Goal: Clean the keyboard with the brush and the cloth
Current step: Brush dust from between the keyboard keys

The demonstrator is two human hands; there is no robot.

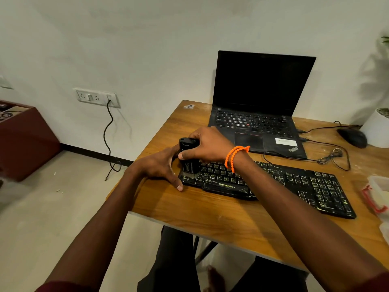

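Note:
A black keyboard with dust and pale smears lies across the wooden table. My right hand grips a black brush upright, its grey bristles down on the keys at the keyboard's left end. My left hand rests against the keyboard's left edge, fingers spread and thumb on the table at the front corner. No cloth is in view.
An open black laptop stands behind the keyboard. A black mouse with loose cables and a white plant pot sit at the back right. A clear plastic box with red clips is at the right edge.

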